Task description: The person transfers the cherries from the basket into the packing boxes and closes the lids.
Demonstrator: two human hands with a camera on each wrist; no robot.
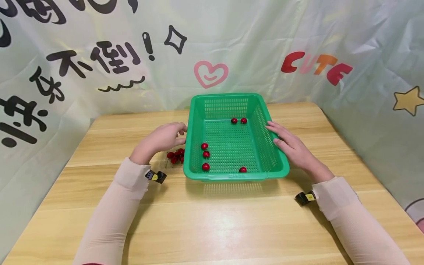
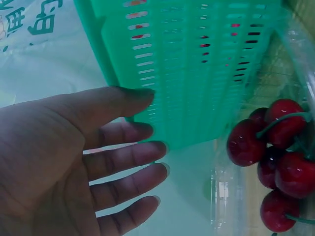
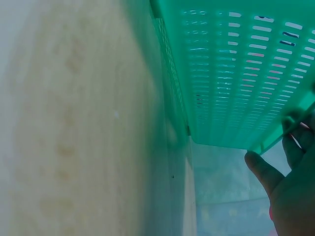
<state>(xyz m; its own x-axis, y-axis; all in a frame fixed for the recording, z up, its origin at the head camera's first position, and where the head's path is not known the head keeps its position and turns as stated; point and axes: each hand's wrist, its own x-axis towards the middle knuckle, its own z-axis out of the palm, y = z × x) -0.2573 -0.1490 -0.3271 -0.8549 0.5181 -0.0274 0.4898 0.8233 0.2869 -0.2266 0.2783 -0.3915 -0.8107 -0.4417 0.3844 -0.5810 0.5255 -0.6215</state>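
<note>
- The green basket (image 1: 232, 177) is between the two hands on the wooden table (image 1: 225, 224); its long axis appears to run away from the person. Whether its base sits flat cannot be told.
- Inside the basket are six loose cherries (image 1: 206, 154): three along its left side, two at its far end, one near its front.
- The right hand (image 1: 293, 145) is at the basket's right side, fingers extended and fairly straight, tips at the rim, with the thumb apart from them at the same rim. The basket lies to this hand's left.
- The left hand (image 1: 163, 137) is at the basket's left side, fingers slightly bent and spread, thumb toward the wall; it grips nothing. The basket lies to its right. Whether it touches or is just beside cannot be told, so the right hand seems the nearer.
- Both forearms come in from the basket's near side, angled inward, palms turned toward it.
- Just left of the basket is a cherry pile (image 2: 295, 174), with a clear plastic edge (image 2: 227, 196) near it.
- Beyond the basket hangs a printed cloth (image 1: 251, 48).
</note>
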